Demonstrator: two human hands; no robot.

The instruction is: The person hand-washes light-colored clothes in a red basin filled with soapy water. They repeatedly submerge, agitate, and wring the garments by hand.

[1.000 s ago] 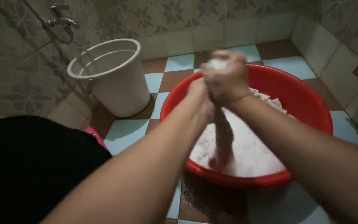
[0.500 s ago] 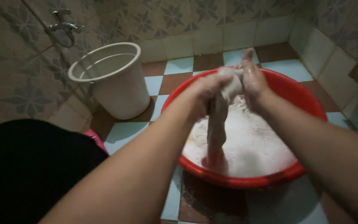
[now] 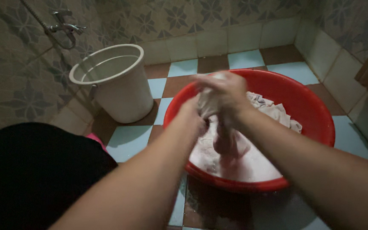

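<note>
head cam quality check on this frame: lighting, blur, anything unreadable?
Head view: dim overall, with dark corners and the black garment showing no detail; the right hand and left hand are motion-blurred around the wet cloth, so finger positions are hard to read; the red basin and white bucket stay reasonably sharp; no strong glare.

Red basin, white bucket, seemingly pale pinkish cloth, brown-and-blue checkered floor.
</note>
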